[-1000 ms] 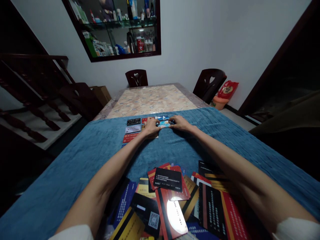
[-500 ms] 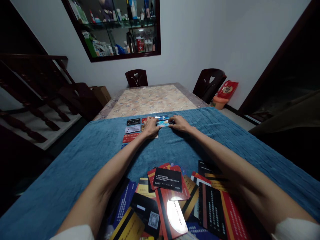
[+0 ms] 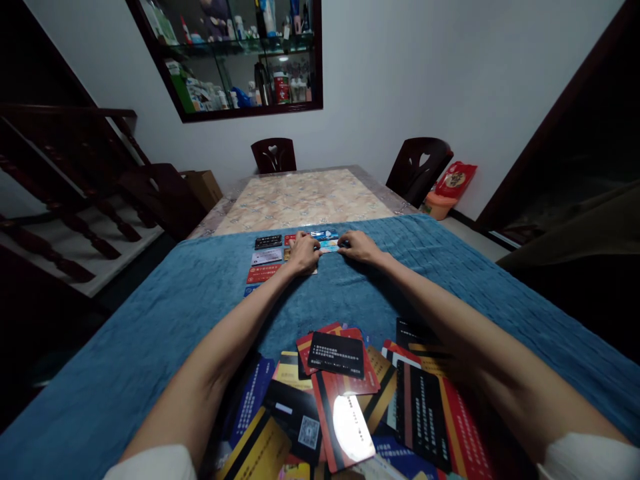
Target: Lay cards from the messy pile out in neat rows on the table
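A light blue card (image 3: 330, 247) lies on the blue cloth (image 3: 360, 300), flat as far as I can see. At its left end is my left hand (image 3: 304, 253), fingers bent and pressed together over the card's edge. My right hand (image 3: 359, 247) pinches the opposite end with thumb and fingers. Just behind sits a darker blue card (image 3: 326, 235). To the left are laid-out rows with a black card (image 3: 269, 242), a silvery card (image 3: 267, 257) and a red card (image 3: 264, 273). My left hand and wrist partly hide the neighbouring column.
Near me, a loose heap of cards overlaps between my forearms, with a black card (image 3: 337, 354) on top. Beyond the cloth shows the patterned tabletop (image 3: 300, 197). Dark chairs (image 3: 273, 155) stand at the far side, below a glass-shelved wall cabinet (image 3: 240, 47).
My left fingers have shifted slightly right, covering more of the light blue card's left end. My right hand stays at the right end. The view has moved very slightly.
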Available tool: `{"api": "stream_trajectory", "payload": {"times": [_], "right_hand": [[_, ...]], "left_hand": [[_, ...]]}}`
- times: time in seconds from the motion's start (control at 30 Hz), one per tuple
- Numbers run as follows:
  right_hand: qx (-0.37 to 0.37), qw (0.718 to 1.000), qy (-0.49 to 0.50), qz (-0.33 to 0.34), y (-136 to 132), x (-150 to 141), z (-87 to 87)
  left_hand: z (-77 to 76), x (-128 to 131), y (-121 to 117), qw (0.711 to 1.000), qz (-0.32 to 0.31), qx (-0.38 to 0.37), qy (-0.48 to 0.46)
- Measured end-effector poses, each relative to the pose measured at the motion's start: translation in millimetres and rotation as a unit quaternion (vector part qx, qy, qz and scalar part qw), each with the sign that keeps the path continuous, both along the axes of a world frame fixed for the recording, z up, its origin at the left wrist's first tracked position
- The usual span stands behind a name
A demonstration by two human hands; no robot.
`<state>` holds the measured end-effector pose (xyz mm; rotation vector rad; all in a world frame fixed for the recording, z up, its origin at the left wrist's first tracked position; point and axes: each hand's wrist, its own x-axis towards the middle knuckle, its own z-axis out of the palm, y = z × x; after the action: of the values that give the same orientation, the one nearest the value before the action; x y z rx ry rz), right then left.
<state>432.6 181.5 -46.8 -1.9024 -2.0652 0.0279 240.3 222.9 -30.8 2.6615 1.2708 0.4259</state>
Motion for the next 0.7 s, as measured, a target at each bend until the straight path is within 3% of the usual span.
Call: {"api": "stream_trajectory", "payload": {"times": [0.5, 0.7], "right_hand": [[-0.019, 1.0, -0.02, -0.002, -8, -4, 8.0], [-0.018, 0.999, -0.026, 0.003, -23, -6, 16.2]], "left_hand": [[2.0, -10, -8, 0.997, -0.034, 0.057, 0.024], [11.7, -23, -21, 0.997, -0.053, 0.056, 0.021]]}}
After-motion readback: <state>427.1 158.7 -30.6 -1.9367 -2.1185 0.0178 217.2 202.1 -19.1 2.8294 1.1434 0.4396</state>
